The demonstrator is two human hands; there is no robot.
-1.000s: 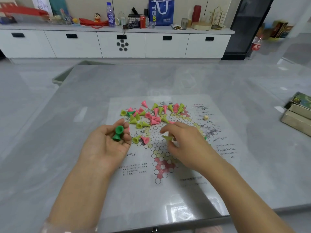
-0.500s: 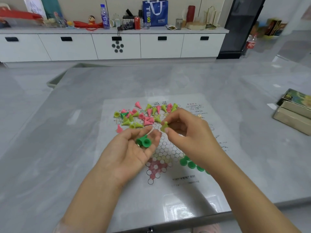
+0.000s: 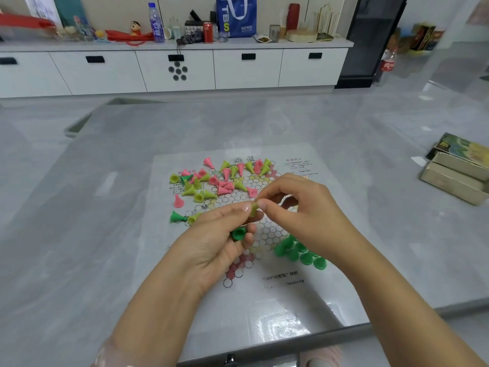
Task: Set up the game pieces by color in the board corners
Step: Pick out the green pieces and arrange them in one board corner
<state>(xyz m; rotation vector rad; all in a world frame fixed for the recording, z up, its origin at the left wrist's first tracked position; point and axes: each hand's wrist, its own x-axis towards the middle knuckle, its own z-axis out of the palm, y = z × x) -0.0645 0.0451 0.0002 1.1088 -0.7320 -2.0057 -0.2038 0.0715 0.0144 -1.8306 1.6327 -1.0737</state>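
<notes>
Now passing a yellow-green cone [image 3: 254,209] from right hand [image 3: 299,210] pinch into left hand [image 3: 219,239], already cupping a dark green cone [image 3: 239,232]; sorting continues.

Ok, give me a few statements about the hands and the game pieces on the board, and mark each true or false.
1. The left hand holds a dark green piece. True.
2. The right hand rests flat on the board. False: it is raised, pinching a yellow-green piece.
3. A cluster of dark green pieces stands on the board by the right wrist. True.
4. The pink pieces are sorted into one corner. False: they lie mixed with yellow-green ones.
</notes>
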